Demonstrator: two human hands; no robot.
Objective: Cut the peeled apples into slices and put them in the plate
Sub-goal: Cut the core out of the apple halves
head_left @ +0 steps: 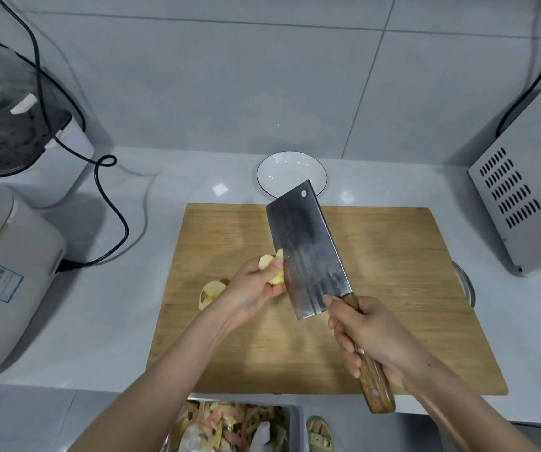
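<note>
My left hand [252, 288] holds a peeled apple piece [273, 266] above the wooden cutting board [393, 288]. My right hand [365, 334] grips the wooden handle of a cleaver [308, 249]. The blade is raised and tilted, and its edge touches the apple piece. Another peeled apple piece [212, 292] lies on the board's left edge, partly hidden by my left hand. Behind the board stands a white plate [282, 171] with a dark rim and nothing in it. The cleaver's tip overlaps the plate's near rim.
A rice cooker [5, 275] and a steamer [18, 138] stand at the left with black cables [112, 203] across the counter. A grey appliance [523, 203] stands at the right. A metal bin [236, 425] of peelings sits below the counter's front edge.
</note>
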